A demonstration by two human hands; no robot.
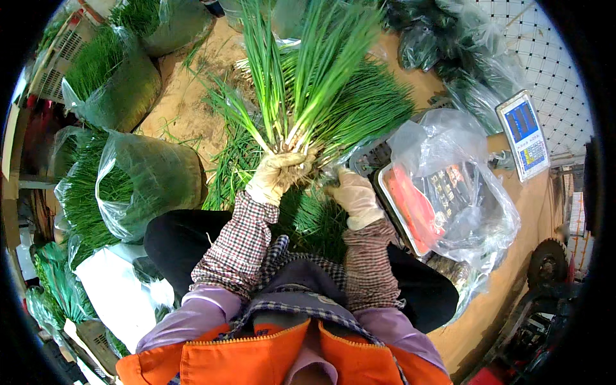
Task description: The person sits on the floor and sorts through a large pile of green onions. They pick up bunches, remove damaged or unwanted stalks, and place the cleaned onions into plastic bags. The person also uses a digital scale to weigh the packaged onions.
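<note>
My left hand (276, 177), in a pale glove, grips a bunch of thin spring onions (313, 91) by the root end. Their green leaves fan out away from me, and the roots look soiled and tangled. My right hand (357, 196), also gloved, is just right of the roots with its fingers partly curled. Whether anything is between those fingers is not clear. Behind the held bunch lies a dense pile of spring onions (370, 106) with leaves towards the right. Loose green leaves (236, 161) are scattered left of my left hand.
Plastic bags of greens (154, 178) stand on the left, with another bag (115, 82) farther back. On the right, a digital scale display (524, 137) rises beside a red-and-white tray (409, 207) partly covered by clear plastic bags (452, 144). Dark bags (423, 43) lie behind.
</note>
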